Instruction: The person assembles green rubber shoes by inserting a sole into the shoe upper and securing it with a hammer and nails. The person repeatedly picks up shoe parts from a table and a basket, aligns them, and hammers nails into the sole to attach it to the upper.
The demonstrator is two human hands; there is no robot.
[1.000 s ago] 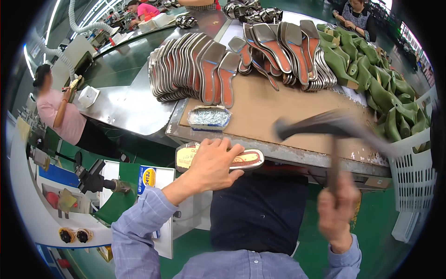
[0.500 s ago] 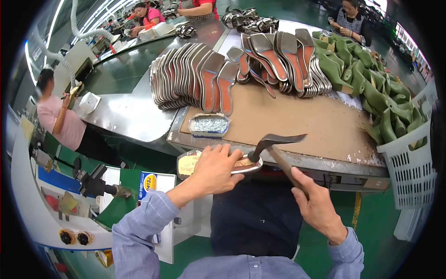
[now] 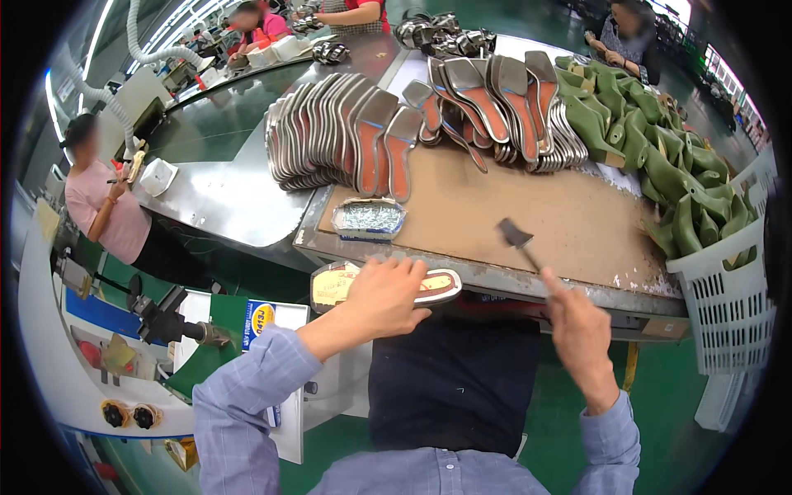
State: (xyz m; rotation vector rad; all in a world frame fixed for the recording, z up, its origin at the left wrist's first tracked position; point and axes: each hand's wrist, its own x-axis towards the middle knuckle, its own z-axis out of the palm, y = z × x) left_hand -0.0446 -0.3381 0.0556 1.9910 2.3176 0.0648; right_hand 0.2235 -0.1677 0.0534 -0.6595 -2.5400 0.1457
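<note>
From where I stand, the sole-shaped piece (image 3: 437,284) is just in front of the counter's near edge, above the worker's dark-clothed lap. Its long axis runs from side to side across the body, almost parallel with that edge. The blunt, yellow-faced end points to the worker's left; the rounded end, pale within a brown border, points right. The flat face is turned up.

The left hand (image 3: 384,295) is closed over the middle of it, fingers reaching across to the far side, thumb along the near side and pointing right.

The right hand (image 3: 580,328) is wrapped around the handle of a hammer (image 3: 528,249). That handle slants away and to the left, so the dark head is the far end, seen against the brown board (image 3: 462,206) and well apart from the piece.

On the counter (image 3: 594,295), an open box (image 3: 369,219) sits just beyond the left hand. Farther back stand rows of orange-faced insoles (image 3: 330,136), with green shoe lasts (image 3: 643,144) heaped to their right, near a white basket (image 3: 726,313).
</note>
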